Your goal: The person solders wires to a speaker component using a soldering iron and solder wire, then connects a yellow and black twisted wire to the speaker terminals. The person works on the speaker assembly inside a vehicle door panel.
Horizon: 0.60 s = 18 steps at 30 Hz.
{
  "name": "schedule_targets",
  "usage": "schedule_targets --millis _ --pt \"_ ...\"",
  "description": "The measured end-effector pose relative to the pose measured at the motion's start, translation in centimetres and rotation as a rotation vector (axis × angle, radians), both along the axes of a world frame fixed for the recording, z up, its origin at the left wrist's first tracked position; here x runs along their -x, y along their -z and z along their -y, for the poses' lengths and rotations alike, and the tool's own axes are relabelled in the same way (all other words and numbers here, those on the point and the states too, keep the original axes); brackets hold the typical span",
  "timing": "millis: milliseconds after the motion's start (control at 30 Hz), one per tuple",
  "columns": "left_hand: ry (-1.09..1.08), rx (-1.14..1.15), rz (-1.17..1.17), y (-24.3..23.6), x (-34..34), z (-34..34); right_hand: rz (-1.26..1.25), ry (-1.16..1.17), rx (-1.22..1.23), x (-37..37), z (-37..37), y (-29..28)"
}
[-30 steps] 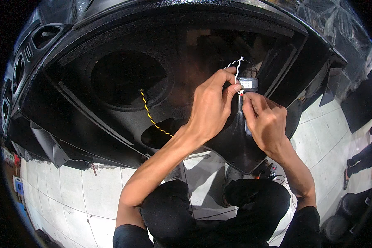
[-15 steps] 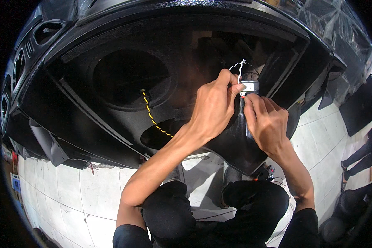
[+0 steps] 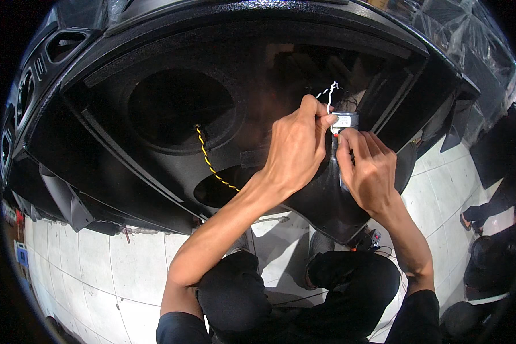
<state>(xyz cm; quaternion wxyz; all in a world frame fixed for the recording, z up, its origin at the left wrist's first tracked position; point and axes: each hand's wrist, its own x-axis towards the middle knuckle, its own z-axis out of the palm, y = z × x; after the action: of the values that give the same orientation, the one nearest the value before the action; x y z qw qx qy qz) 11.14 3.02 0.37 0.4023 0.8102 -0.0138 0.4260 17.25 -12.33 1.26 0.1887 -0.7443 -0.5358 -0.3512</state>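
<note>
A large black speaker cabinet (image 3: 172,160) lies in front of me, with a round opening (image 3: 180,109) at its left. My left hand (image 3: 297,150) is closed, thumb and forefinger pinching a white twisted wire (image 3: 329,98). Under those fingertips sits a dark round driver (image 3: 347,118) with a pale label on it. My right hand (image 3: 368,169) is closed, its fingertips meeting beside a small red spot (image 3: 336,135) just below the driver. What those fingertips grip is hidden. The two hands' fingertips are almost touching.
A yellow-and-black twisted wire (image 3: 207,157) hangs from the round opening toward a lower oval hole. Pale floor tiles (image 3: 126,258) lie below the cabinet. At right are another person's legs (image 3: 493,206) and plastic-wrapped goods (image 3: 458,34). A small device with cables (image 3: 375,237) rests below the cabinet's corner.
Both hands stay in nearly the same place, shifted slightly left. The white wire's upper end has moved a little left. At the right edge, the other person's legs have changed position.
</note>
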Motion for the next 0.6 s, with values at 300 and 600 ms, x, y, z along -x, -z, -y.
schedule_targets --millis 300,600 --pt "-0.041 -0.061 0.02 -0.1 -0.5 -0.2 0.022 -0.017 -0.026 -0.1 -0.1 0.1" --pt "-0.029 -0.146 0.045 -1.5 -0.6 -0.6 0.028 0.059 0.037 1.4 -0.9 -1.5"
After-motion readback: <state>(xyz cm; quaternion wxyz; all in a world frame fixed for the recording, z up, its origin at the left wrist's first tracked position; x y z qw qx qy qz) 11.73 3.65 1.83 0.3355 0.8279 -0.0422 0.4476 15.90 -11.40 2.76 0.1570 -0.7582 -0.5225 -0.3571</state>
